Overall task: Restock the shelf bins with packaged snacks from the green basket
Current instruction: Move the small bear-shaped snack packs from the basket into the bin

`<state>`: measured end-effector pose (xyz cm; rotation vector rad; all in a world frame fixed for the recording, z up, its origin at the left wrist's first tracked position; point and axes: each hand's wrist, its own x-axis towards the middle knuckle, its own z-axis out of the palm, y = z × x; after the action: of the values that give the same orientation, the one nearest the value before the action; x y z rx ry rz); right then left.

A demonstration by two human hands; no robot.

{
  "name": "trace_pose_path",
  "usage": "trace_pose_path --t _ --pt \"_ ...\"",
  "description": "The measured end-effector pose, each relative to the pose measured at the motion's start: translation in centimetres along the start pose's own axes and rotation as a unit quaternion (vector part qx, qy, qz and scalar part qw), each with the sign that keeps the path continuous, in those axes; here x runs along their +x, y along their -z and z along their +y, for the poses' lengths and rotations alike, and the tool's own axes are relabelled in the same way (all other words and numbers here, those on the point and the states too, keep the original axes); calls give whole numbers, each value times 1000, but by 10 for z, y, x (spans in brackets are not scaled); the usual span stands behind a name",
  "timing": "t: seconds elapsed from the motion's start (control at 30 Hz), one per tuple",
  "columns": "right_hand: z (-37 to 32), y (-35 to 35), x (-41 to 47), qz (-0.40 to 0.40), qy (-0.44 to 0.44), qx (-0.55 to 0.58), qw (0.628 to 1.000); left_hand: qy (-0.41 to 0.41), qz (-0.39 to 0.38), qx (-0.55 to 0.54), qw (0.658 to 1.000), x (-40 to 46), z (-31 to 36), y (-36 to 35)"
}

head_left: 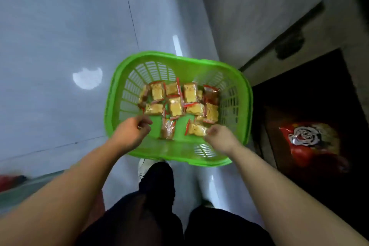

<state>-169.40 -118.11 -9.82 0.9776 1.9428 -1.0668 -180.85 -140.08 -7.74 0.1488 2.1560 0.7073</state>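
Both hands (131, 132) blurred over green basket (179, 60), fingers' hold on snacks (175, 102) unclear.

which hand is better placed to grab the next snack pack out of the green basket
Probably the right hand: its fingertips are at the nearest snack pack in the green basket. The left hand is curled over bare basket floor, beside the packs.
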Motion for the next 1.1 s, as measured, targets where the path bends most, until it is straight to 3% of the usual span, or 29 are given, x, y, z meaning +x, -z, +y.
trace_pose_path --t 0.1,0.17,0.27,0.33,0.47,0.6,0.67,0.77,0.83,0.93,1.0,1.1 --pt "11 -9 78 32 -12 -65 997 -25 -63 123 990 65 -29 -22" --pt "14 -15 124 50 -28 -71 996 -54 -57 170 982 110 -36 -36" --pt "16 -29 174 61 -65 -106 990 -101 -19 185 977 166 -35 -57" --pt "19 -39 193 111 -67 -99 987 -125 -3 204 971 197 -33 -73" --pt "27 -49 193 204 -22 -90 975 -78 -7 179 981 217 -36 -104" --pt "22 -29 179 150 -21 -17 988 1 5 56 998 207 -39 -117" --pt "16 -22 171 121 -5 -62 991 30 4 37 999 206 -42 -112" --pt "7 -27 158 7 49 -141 989 35 -7 73 997 209 -49 -105" --pt "7 -41 161 -31 83 -254 963 22 -24 86 996 207 -51 -105" --pt "19 -63 169 -44 109 -404 907 -64 -40 99 992 202 -49 -112" --pt "26 -70 173 -95 82 -392 911 -107 -57 99 988 198 -47 -111" --pt "31 -72 176 -123 74 -299 944 -65 -117 95 986 199 -49 -97"
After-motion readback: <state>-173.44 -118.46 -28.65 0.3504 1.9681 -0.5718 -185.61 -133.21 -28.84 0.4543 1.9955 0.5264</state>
